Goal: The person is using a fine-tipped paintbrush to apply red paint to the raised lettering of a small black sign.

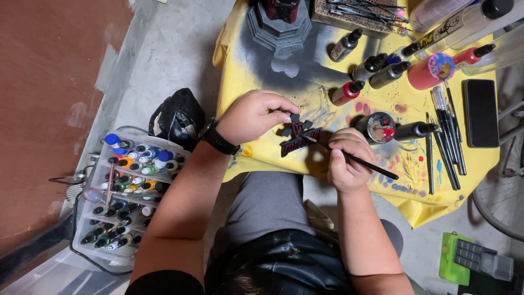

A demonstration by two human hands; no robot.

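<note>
My left hand point(252, 115), with a black watch on its wrist, grips a small black cross-shaped model piece point(297, 134) with dark red parts, held over the yellow cloth point(256, 60). My right hand point(348, 158) holds a thin black paintbrush point(364, 163), whose tip touches the piece from the right. Both hands hover near the front edge of the paint-stained cloth.
A round palette pot point(380, 127), several brushes point(446, 131), dropper bottles point(376, 68) and a black phone point(480, 112) lie on the cloth. A grey pedestal model point(278, 27) stands at the back. A tiered rack of paint bottles point(128, 188) sits on the floor left, beside a black bag point(177, 117).
</note>
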